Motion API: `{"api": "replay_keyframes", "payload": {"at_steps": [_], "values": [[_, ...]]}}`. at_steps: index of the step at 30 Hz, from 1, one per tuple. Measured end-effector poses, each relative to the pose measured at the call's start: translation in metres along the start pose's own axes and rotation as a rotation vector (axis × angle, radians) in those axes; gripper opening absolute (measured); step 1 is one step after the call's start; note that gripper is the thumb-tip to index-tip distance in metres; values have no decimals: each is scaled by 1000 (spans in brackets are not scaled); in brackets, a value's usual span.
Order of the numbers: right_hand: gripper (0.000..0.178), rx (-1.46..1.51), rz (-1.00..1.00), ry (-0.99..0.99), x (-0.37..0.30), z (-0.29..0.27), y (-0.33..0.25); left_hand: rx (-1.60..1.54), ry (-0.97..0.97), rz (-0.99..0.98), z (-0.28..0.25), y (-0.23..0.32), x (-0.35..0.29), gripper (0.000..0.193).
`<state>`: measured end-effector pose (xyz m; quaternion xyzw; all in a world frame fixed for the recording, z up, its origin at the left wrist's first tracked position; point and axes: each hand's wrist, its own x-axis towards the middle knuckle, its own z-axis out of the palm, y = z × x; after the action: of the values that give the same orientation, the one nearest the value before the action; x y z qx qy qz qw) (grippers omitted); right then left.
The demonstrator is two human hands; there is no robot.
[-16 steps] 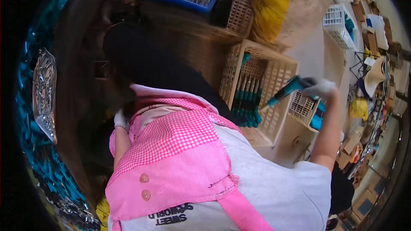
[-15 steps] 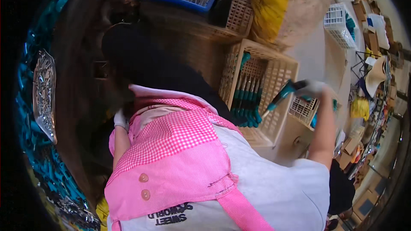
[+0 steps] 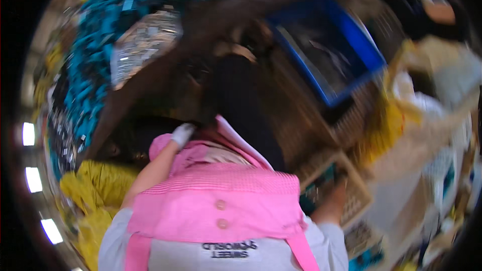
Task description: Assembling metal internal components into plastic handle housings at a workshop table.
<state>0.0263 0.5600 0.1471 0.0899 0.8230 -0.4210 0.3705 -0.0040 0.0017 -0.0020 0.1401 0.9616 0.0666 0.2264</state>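
the left hand [image 3: 182, 134], in a white glove, rests at the near edge of a dark patch, just beside the pink hem at the person's lap; its fingers are too blurred for me to tell whether they grip anything. the right hand [image 3: 340, 174] reaches down over a beige plastic crate [image 3: 357, 195] at the person's right side. the forearm shows well enough, but the hand itself smears into the dark of the crate, so i can't tell whether it is spread, closed or holding something.

in that crate lie teal-handled tools [image 3: 311, 195], close by the right hand and well apart from the left one; their outlines run together, and i can't tell whether the hand touches them.

between the two arms is a pink apron [image 3: 213, 221] with a checked bib and two buttons, over a light grey shirt [image 3: 175, 257]. a dark trouser leg [image 3: 243, 100] stretches out ahead of the lap.

farther off, beyond the crate, a blue tray [image 3: 359, 40] sits at an angle, with blurred silvery pieces in it, and a yellow sack [image 3: 386, 130] stands to its right. over on the left spreads a heap of teal parts [image 3: 95, 85], with a shallow load of shiny metal pieces [image 3: 145, 45] beside it. crumpled yellow material [image 3: 95, 195] bunches up behind the left elbow.
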Motion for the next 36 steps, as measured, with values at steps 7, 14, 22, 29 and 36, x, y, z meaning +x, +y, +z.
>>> {"api": "replay_keyframes", "payload": {"at_steps": [7, 14, 22, 29, 36], "values": [[26, 70, -270, 122, -79, 56, 92, -946, 103, -305, -96, 73, 15, 31], [23, 132, 114, -431, 48, -50, -23, -966, 638, 167, -286, 91, -25, 18], [12, -216, -1005, -201, 118, -23, -412, 116, 1188, -303, -397, -40, 95, 46], [15, -849, -1492, 582, 267, 41, -627, 211, 973, -500, -446, -119, 141, 22], [16, -1497, -1376, 721, 326, 64, -671, 410, 1106, -841, -468, -184, 72, 16]]}}
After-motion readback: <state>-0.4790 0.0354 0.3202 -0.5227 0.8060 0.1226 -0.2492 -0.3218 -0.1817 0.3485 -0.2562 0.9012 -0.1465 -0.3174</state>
